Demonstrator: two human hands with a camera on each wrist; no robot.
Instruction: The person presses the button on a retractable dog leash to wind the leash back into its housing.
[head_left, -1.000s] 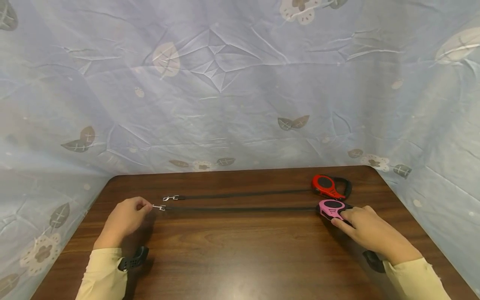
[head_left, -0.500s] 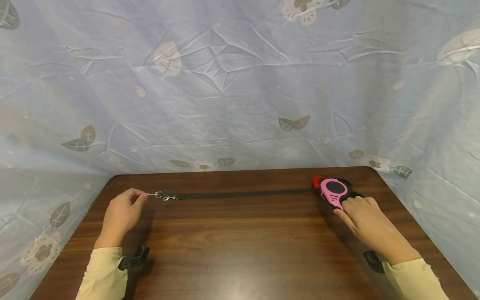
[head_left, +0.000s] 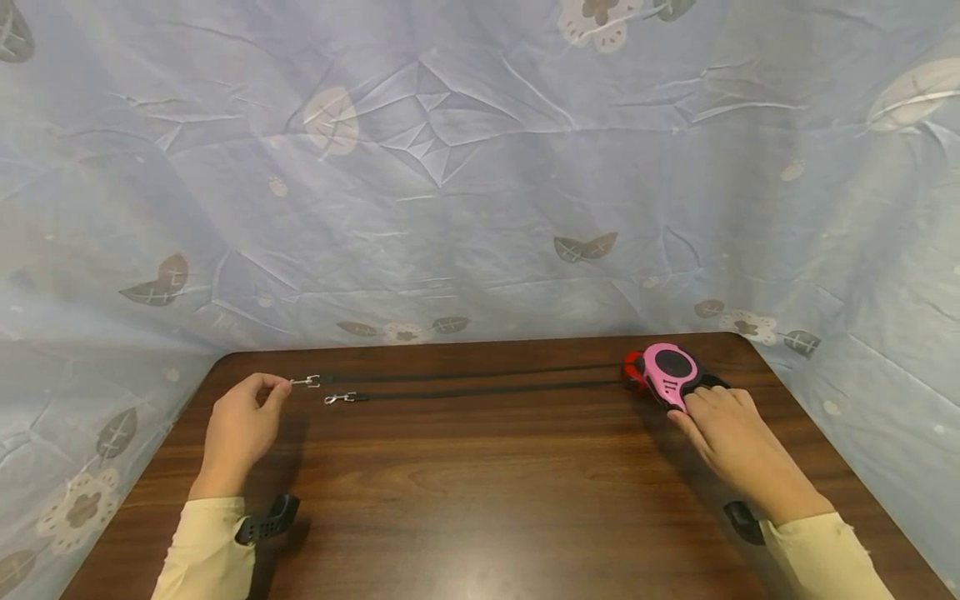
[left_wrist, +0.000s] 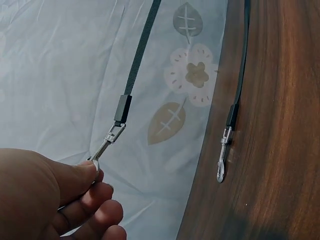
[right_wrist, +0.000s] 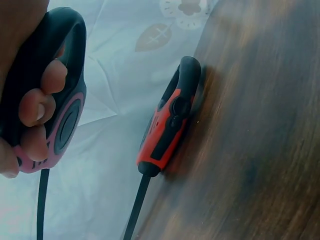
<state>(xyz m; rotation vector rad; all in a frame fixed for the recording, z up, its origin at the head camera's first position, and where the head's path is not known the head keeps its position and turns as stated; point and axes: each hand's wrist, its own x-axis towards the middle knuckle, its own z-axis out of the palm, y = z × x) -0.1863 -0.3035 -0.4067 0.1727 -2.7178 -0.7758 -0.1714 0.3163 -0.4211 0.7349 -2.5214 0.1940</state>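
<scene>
My right hand point(head_left: 723, 437) grips the black handle of a pink retractable dog leash point(head_left: 666, 375), fingers curled through the loop. At the left, thumb and forefinger of my left hand point(head_left: 243, 425) pinch the silver snap hook point(left_wrist: 103, 146) on that leash's end. Its black strap point(left_wrist: 137, 60) stretches between both hands, raised over the tabletop. A red retractable leash point(right_wrist: 165, 125) lies on the table's far right, mostly hidden behind the pink one in the head view. Its strap point(head_left: 480, 389) runs left along the wood to its own snap hook point(left_wrist: 223, 155).
The brown wooden table point(head_left: 465, 500) ends at a far edge just beyond the leashes. A pale flowered cloth point(head_left: 480, 208) hangs behind it and at both sides. Dark bands sit on both wrists.
Both hands have moved away from me, carrying the pink leash and its hook from in front of the red leash to over and beyond it. The red leash's strap and hook have stayed put.
</scene>
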